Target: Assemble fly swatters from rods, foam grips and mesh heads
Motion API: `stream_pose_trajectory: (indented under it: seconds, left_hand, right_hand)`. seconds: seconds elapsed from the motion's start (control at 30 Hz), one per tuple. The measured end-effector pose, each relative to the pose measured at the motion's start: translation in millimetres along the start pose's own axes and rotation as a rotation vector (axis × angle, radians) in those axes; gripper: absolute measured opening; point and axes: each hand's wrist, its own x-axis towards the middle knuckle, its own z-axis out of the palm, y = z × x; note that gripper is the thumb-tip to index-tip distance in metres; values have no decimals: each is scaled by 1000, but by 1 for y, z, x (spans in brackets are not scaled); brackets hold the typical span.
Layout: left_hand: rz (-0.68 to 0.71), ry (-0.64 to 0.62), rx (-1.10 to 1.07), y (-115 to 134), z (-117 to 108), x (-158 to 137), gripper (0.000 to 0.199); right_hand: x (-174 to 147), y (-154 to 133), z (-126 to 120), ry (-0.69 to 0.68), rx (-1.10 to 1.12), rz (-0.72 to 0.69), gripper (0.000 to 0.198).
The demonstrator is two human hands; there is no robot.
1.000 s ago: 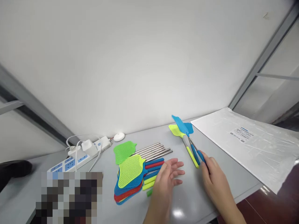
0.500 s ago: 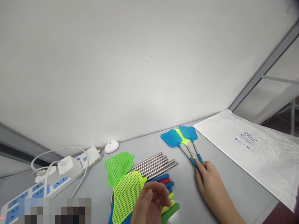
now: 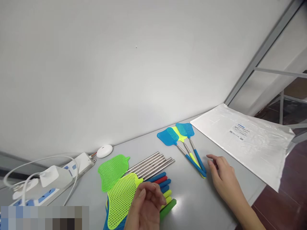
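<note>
My right hand point(image 3: 222, 172) is open and holds nothing, its thumb and fingers apart just right of three fly swatters lying fanned on the table. Two of them are blue, the near one with its head point(image 3: 165, 137) lowest, the other blue head point(image 3: 188, 129) further right. Between them lies a yellow fly swatter point(image 3: 182, 138). My left hand point(image 3: 148, 203) is half curled, palm up, with nothing in it. Beneath and beside it are a yellow swatter head point(image 3: 123, 195), a green swatter head point(image 3: 114, 171), several metal rods point(image 3: 153, 164) and several coloured handles point(image 3: 168, 206).
A white plastic package point(image 3: 220, 127) with a label lies at the table's right side. On the left is a power strip point(image 3: 82, 164) with white plugs and cables. A white oval device point(image 3: 104, 151) sits by the wall point(image 3: 134, 80).
My right hand has let go of the swatter handle and drawn back to the right. The three swatters stay on the table. My left hand keeps its half-curled pose. The view has shifted right.
</note>
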Motion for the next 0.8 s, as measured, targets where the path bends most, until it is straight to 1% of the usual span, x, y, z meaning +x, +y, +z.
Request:
stream_pose_trajectory:
  seconds: [0.03,0.1,0.13,0.2,0.23,0.3,0.37,0.4,0.47,0.57,0.7,0.8]
  left_hand:
    - [29,1,36,-2,1,-1,17]
    - [97,-4,161,-9,4,-2,21]
    - [131,-8,270,-15,4,-3,23]
    - [215,-40,578,-30,6,-5,24]
    - [278,-81,757,-39,8,-5,23]
    - [443,-213,1106,-59,12,-4,25]
    - [595,-349,1408,-78,18,-1,38]
    - [632,-400,1540,-86,23,1,45]
    - [621,-453,1742,-96,32,8,53]
    - [559,-455,1867,-97,44,20,53]
    - [564,-415,1899,-92,49,32,32]
    - [566,-399,1897,-93,48,36,26]
  right_hand:
    - [-1,4,-3,-23,31,25,32]
    - [-4,9,-5,-78,64,28,31]
    - [-6,11,-5,-102,66,7,31]
    - [-10,12,-3,-132,52,-58,29]
    - [-11,11,-3,-139,43,-88,29]
    - [-13,10,-2,-154,32,-135,28]
    - [-13,10,-4,-165,31,-171,28]
    - [-13,10,-5,-168,31,-184,28]
    - [-11,10,-7,-166,34,-203,28]
    - [-9,11,-8,-151,33,-228,29]
    - [-7,14,-5,-134,-1,-297,36]
    - [-7,16,-1,-134,-11,-312,37]
